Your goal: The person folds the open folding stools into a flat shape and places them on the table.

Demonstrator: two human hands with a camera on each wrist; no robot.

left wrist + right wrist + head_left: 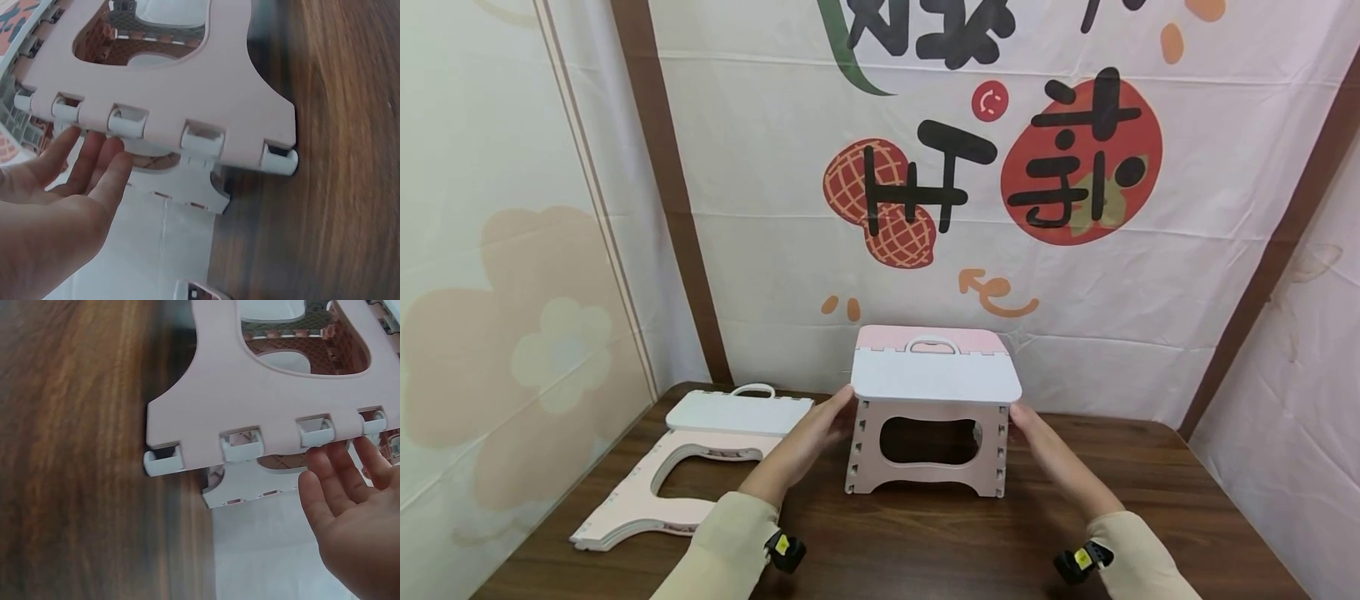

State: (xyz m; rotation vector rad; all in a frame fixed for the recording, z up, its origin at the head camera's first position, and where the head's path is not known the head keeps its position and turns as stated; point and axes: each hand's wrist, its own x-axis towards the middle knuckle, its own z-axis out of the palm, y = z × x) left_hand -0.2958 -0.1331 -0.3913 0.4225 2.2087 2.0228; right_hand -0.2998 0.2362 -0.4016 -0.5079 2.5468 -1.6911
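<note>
A pink and white folding step stool (936, 375) stands unfolded on the wooden table, its white handle at the middle of the top. At its left side is my left hand (820, 425), fingertips right at the hinged edge under the seat. My right hand (1037, 429) is at the opposite side in the same way. Close up in the left wrist view, the fingers (109, 169) are loosely bent at the white hinge tabs. The right wrist view has the fingers (340, 472) likewise against the hinged edge of the leg panel.
Left of the upright stool, a second folding stool (632, 483) lies folded flat on the table (880, 550), partly behind my left forearm. A printed white curtain (775, 250) hangs behind the table, with more cloth at both sides.
</note>
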